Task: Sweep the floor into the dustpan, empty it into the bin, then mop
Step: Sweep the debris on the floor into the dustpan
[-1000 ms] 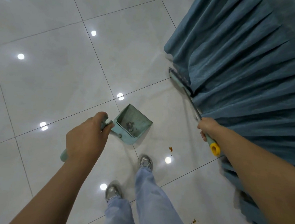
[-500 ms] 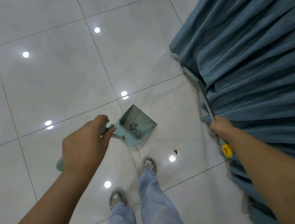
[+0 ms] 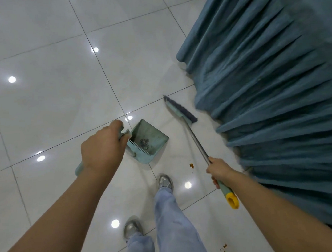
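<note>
My left hand grips the handle of a pale green dustpan, held just above the white tiled floor. Grey dirt lies inside the pan near its comb teeth. My right hand grips the broom by its metal shaft, just above the green grip with a yellow end cap. The broom head with dark bristles sits out on the floor, right of the dustpan and left of the curtain. A small brown crumb spot lies on the tile between pan and shaft.
A blue pleated curtain hangs down to the floor along the right side. More brown crumbs are scattered at the bottom. My legs and grey shoes stand below the dustpan. Open tiles stretch to the left.
The broom head came out from under the curtain's edge and moved left onto the open tile. The dustpan stays in my left hand in about the same place.
</note>
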`<state>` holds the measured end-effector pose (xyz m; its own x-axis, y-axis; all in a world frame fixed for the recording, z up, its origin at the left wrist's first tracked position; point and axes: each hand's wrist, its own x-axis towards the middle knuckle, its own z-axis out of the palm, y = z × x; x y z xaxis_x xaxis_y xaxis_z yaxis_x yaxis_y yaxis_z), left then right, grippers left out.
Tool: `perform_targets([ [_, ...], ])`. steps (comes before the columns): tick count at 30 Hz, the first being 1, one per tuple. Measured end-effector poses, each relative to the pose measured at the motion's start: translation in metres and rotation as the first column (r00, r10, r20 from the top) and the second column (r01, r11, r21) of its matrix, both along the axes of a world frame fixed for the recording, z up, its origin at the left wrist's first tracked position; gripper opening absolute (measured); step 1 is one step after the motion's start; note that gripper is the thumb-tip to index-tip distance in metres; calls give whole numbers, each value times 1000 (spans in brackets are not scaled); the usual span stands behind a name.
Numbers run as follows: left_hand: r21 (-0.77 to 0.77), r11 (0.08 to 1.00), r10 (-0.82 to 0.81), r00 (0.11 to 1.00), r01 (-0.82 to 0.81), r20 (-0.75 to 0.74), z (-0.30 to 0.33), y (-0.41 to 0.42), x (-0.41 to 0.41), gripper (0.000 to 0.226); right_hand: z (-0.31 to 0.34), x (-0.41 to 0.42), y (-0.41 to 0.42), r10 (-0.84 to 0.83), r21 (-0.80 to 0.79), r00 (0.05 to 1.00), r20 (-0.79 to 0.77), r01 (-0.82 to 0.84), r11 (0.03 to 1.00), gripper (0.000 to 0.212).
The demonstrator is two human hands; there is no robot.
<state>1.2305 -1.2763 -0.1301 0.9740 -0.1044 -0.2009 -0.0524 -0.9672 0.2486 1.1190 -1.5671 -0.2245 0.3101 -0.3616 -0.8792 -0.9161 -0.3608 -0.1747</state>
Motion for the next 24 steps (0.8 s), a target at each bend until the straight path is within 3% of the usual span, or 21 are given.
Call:
perform_targets([
  [7,8,999,-54,998,54,-15,10,44,-67,28,38,-73,64,-102,132,995,-7,102,986,36],
  [13,-15,1000,-3,1000,3,6,19,75,-89,29,60,-98,66,-124,62,990,60,120,991,45],
  [24,-33,997,67,996,-65,54,24,32,-33,27,33,20,-37,-150,-91,984,101,159,983,23],
])
